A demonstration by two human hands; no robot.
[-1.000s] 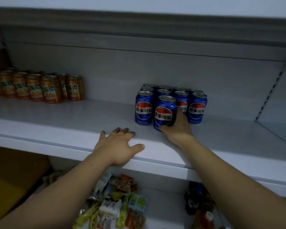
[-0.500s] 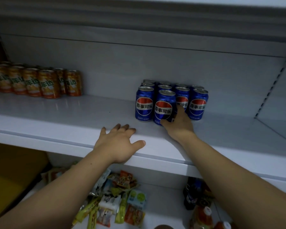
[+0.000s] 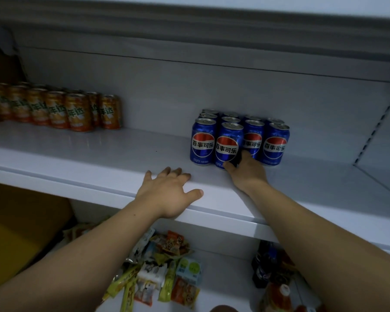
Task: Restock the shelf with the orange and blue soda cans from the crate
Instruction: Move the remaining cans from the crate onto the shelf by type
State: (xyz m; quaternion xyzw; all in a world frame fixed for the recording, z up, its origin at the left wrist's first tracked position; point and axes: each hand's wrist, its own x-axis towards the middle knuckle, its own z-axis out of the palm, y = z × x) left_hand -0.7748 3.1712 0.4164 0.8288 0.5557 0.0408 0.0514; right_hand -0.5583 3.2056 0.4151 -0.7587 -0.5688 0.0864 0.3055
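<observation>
The right hand grips a blue can low down, near its base. The thumb lies across the can's lower front and the fingers curl round its right side, into the gap beside the next can. The can stands upright on the shelf, just beyond the hand and a little forward of the other blue cans. Those stand packed in rows behind it, touching one another; one is just left of the held can and two more stand to its right, past the hand's fingers.

The left hand lies flat on the shelf's front edge, palm down, with the fingers straight and spread and the thumb out to the right along the lip. It holds nothing. It sits left of the right hand and nearer the person, short of the blue cans.

Far to the left of the left hand, and farther back on the same shelf, the orange cans stand upright in a tight group, well apart from the blue ones.

On the lower shelf, a heap of snack packets lies below the left forearm and dark bottles stand below the right forearm. Down and left of the left hand is a brown box, too dim to show what it holds.
</observation>
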